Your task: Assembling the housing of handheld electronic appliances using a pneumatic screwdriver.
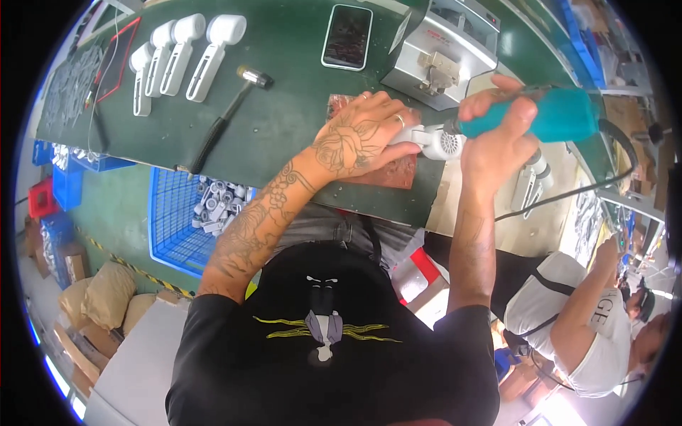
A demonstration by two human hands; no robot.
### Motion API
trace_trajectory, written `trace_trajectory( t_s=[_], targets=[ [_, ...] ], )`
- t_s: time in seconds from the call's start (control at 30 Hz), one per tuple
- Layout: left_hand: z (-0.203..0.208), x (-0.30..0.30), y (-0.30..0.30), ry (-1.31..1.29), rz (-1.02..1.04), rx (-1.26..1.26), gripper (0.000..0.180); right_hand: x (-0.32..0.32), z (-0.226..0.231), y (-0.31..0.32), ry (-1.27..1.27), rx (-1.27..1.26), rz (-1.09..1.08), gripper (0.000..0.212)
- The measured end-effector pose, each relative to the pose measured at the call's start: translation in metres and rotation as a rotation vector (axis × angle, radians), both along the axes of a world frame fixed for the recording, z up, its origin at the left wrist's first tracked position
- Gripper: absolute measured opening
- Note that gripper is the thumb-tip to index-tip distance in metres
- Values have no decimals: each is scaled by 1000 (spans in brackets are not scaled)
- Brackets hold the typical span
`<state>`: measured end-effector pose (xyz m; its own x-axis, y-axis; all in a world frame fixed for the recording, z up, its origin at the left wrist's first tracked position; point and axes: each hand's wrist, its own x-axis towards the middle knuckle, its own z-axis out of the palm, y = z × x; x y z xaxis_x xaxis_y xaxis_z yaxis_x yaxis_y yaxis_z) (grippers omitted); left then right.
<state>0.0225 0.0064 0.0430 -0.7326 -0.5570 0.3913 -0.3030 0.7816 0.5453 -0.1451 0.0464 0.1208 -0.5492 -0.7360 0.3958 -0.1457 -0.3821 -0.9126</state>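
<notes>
My left hand (361, 135) is closed on a white plastic housing (446, 143) with a round grilled end, pressing it down over a reddish-brown mat (389, 176). The hand covers most of the housing. In my right hand (497, 145) is a teal electric screwdriver (565, 115), lying sideways with its tip end at the grilled part. Whether the bit touches a screw cannot be seen. A black cable (568, 193) trails from the tool's back end.
Several white round-headed, slotted-handle units (208, 67) lie at the back left, near a hammer (226, 117). A phone (347, 37) and grey metal machine (447, 57) stand behind my hands. A blue basket (167, 231) holds small parts. A co-worker (568, 319) is at right.
</notes>
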Motion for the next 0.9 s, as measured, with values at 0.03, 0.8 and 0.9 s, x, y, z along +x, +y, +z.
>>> trace_trajectory(
  t_s=[0.03, 0.8, 0.9],
  targets=[
    [1, 0, -4, -2, 9, 2, 43, 1, -2, -2, 4, 1, 0, 56],
    [-2, -4, 1, -59, 32, -49, 44, 4, -32, -10, -33, 44, 68, 47],
    [-5, -1, -3, -53, 19, -33, 44, 8, -24, -12, -46, 56, 56, 41]
  ],
)
